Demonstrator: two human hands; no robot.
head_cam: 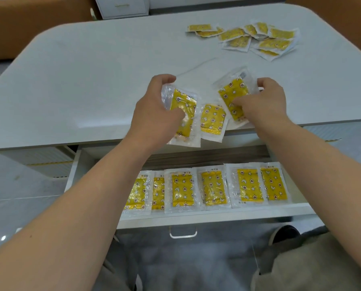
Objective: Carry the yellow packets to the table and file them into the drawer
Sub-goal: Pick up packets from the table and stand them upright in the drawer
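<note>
Head view: we see left hand [154, 110] with fingers [165, 77] curled round yellow packets [182, 106] above desk [91, 80] front edge. Right hand [263, 101] pinches tilted packet [234, 95]. Middle packet [213, 120] between them; held or resting, we cannot tell. Row of packets [182, 190] lies flat in open drawer [196, 217] below. Loose pile [255, 38] at desk's far right.

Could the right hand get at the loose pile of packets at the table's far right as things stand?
Likely yes: nothing lies on the table between the right hand and the pile, though it holds a packet.
</note>
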